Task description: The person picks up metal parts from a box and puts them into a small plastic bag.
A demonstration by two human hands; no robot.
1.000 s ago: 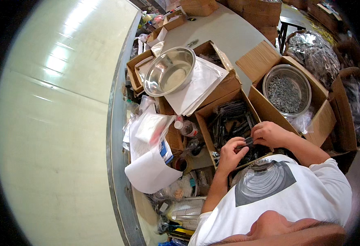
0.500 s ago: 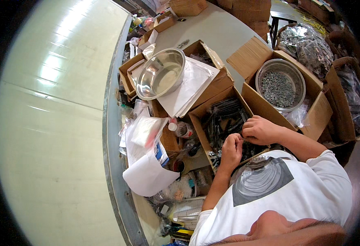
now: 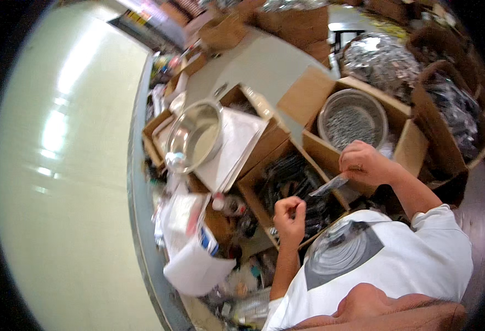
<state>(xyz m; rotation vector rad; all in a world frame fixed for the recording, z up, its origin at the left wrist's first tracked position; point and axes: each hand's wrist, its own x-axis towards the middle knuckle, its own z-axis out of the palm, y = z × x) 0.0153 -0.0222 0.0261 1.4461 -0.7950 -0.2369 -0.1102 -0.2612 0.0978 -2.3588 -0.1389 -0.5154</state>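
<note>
My right hand [image 3: 364, 164] pinches one end of a narrow clear plastic bag [image 3: 329, 185], which slants down and left from my fingers, blurred by motion. Apart from it, my left hand [image 3: 290, 216] is raised with curled fingers pressed to the thumb; whatever they hold, if anything, is too small to see. Both hands are above the near side of a cardboard box [image 3: 248, 194] full of dark, long parts [image 3: 286, 175]. Just beyond my right hand, a steel bowl [image 3: 383, 113] of small grey screws [image 3: 348, 126] sits in another open carton [image 3: 411, 149].
An empty-looking steel basin [image 3: 209, 144] rests tilted on white papers [image 3: 245, 140]. Left of the parts box are a clear bottle [image 3: 232, 205] and a curled white sheet [image 3: 195, 273]. Bagged parts [image 3: 383, 60] fill cartons at the far right. A pale panel [image 3: 60, 220] borders the left.
My hands were together over the parts box; they have moved apart, the right one away to the right with the clear bag now showing. The whole view has shifted and blurred.
</note>
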